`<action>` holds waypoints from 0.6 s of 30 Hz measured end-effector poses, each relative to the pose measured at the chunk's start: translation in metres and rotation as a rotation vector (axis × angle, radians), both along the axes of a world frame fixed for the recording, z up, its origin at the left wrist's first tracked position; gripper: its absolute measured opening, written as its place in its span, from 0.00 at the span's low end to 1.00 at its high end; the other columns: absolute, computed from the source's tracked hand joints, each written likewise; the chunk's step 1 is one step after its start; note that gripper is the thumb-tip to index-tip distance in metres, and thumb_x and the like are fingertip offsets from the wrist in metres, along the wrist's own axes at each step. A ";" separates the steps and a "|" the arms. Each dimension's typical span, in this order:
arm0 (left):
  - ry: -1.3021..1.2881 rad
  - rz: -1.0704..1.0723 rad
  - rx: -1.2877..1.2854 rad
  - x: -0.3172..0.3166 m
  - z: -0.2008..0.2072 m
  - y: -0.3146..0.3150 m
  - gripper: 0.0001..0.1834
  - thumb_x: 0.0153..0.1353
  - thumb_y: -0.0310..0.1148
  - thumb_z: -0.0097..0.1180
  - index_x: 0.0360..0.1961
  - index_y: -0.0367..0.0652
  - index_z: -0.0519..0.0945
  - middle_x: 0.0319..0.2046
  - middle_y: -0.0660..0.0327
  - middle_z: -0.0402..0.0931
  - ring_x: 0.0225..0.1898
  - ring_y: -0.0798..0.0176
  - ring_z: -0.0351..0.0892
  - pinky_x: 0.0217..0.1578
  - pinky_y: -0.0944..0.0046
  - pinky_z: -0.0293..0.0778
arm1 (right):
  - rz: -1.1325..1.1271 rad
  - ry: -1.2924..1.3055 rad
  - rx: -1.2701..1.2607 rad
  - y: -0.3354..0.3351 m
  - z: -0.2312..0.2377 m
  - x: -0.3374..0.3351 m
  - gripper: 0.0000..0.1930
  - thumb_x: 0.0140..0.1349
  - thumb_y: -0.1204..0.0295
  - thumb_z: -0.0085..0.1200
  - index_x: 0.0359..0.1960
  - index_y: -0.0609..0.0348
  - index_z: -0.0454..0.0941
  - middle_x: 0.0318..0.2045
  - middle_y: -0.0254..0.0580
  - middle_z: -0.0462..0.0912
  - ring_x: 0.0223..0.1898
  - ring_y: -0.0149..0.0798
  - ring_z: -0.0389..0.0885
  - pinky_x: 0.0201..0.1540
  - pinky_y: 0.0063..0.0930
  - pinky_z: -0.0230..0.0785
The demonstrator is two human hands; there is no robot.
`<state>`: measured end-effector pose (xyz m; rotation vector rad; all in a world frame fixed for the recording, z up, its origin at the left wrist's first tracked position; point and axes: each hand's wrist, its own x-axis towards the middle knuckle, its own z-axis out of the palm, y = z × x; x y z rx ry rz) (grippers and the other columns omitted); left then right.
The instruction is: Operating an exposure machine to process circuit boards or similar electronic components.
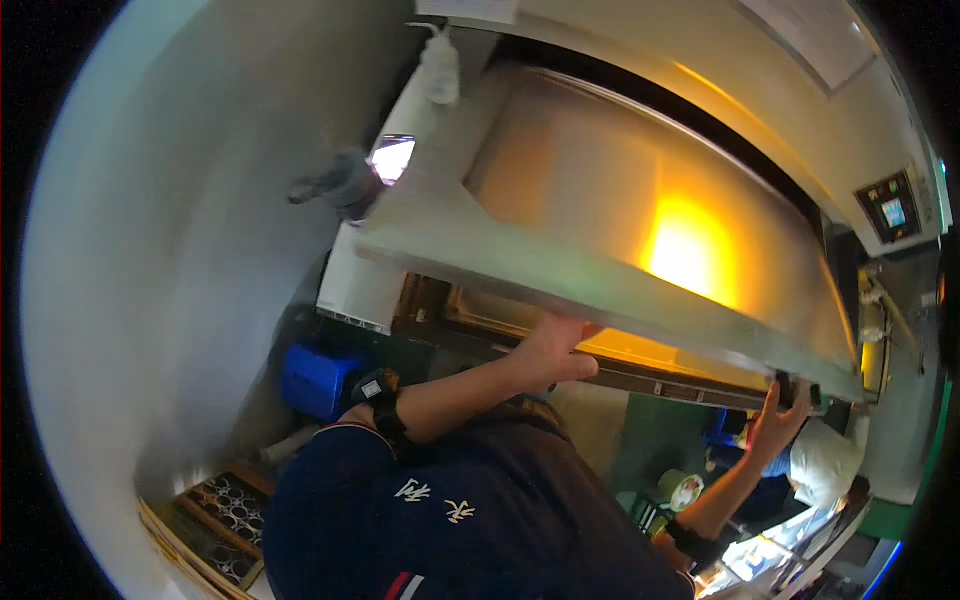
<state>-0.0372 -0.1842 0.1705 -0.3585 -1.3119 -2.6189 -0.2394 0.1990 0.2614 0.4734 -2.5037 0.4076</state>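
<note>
A large framed panel (600, 262) is raised at a tilt over the bed of a machine, with a yellow glow showing through its cloudy sheet. My left hand (548, 355) holds the lower edge near the middle; its fingers go up under the frame and are partly hidden, while the thumb stays outside. At the panel's right end, my right hand (778, 425) has its fingers round the edge beside a small dark fitting (786, 386). Below the panel lies the dark-rimmed bed (420, 308), lit yellow inside.
On the left ledge stand a white squeeze bottle (440, 68) and a grey object (345, 185). A blue bin (318, 380) is on the floor. At right are a control screen (893, 212), another person (825, 460) and a bucket (682, 490). A rack (225, 525) sits lower left.
</note>
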 end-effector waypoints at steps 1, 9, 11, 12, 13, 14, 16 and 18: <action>-0.060 0.177 -0.178 -0.006 -0.010 0.000 0.51 0.57 0.40 0.69 0.74 0.47 0.48 0.73 0.56 0.51 0.74 0.53 0.50 0.73 0.45 0.45 | 0.025 0.232 -0.038 -0.034 0.000 0.009 0.25 0.65 0.66 0.59 0.60 0.67 0.71 0.61 0.57 0.71 0.63 0.57 0.67 0.67 0.50 0.58; 0.191 0.382 0.228 -0.051 0.091 -0.013 0.54 0.52 0.60 0.68 0.72 0.45 0.55 0.72 0.55 0.54 0.72 0.50 0.54 0.70 0.37 0.52 | 0.473 -0.676 0.140 -0.128 -0.233 -0.014 0.41 0.61 0.51 0.59 0.69 0.63 0.59 0.70 0.63 0.56 0.72 0.63 0.51 0.73 0.57 0.41; 0.238 0.351 0.227 -0.050 0.104 -0.026 0.56 0.52 0.63 0.65 0.73 0.45 0.53 0.73 0.54 0.52 0.73 0.49 0.52 0.70 0.37 0.50 | 0.492 -0.743 0.154 -0.147 -0.256 -0.039 0.40 0.62 0.50 0.57 0.69 0.63 0.60 0.71 0.60 0.57 0.72 0.61 0.53 0.74 0.57 0.41; 0.247 0.334 0.251 -0.053 0.114 -0.029 0.56 0.52 0.64 0.64 0.73 0.44 0.53 0.73 0.53 0.51 0.73 0.48 0.52 0.70 0.37 0.50 | 0.433 -0.750 0.203 -0.153 -0.276 -0.058 0.40 0.64 0.46 0.53 0.70 0.61 0.60 0.71 0.57 0.58 0.72 0.60 0.52 0.74 0.57 0.39; 0.230 0.323 0.237 -0.052 0.124 -0.032 0.56 0.52 0.64 0.64 0.73 0.44 0.53 0.73 0.53 0.51 0.73 0.48 0.52 0.70 0.37 0.50 | 0.388 -0.760 0.257 -0.159 -0.294 -0.073 0.40 0.65 0.43 0.48 0.70 0.58 0.60 0.71 0.55 0.58 0.73 0.58 0.52 0.75 0.56 0.37; 0.224 0.381 0.293 -0.053 0.134 -0.033 0.57 0.51 0.63 0.65 0.73 0.41 0.53 0.73 0.50 0.51 0.73 0.45 0.51 0.69 0.36 0.49 | 0.385 -0.677 0.278 -0.158 -0.304 -0.090 0.39 0.67 0.38 0.40 0.72 0.48 0.60 0.72 0.51 0.59 0.74 0.57 0.51 0.75 0.58 0.35; 0.213 0.436 0.334 -0.055 0.150 -0.033 0.58 0.50 0.61 0.66 0.72 0.38 0.53 0.73 0.47 0.52 0.73 0.43 0.50 0.69 0.34 0.49 | 0.247 -0.640 0.541 -0.152 -0.300 -0.112 0.35 0.67 0.37 0.36 0.71 0.37 0.61 0.72 0.45 0.61 0.75 0.54 0.50 0.74 0.61 0.34; 0.079 0.695 0.224 -0.060 0.162 -0.043 0.56 0.52 0.63 0.61 0.73 0.42 0.53 0.74 0.50 0.50 0.74 0.45 0.48 0.71 0.37 0.45 | 0.220 -0.542 0.476 -0.138 -0.296 -0.139 0.31 0.65 0.38 0.44 0.67 0.31 0.67 0.70 0.41 0.65 0.73 0.51 0.55 0.72 0.63 0.40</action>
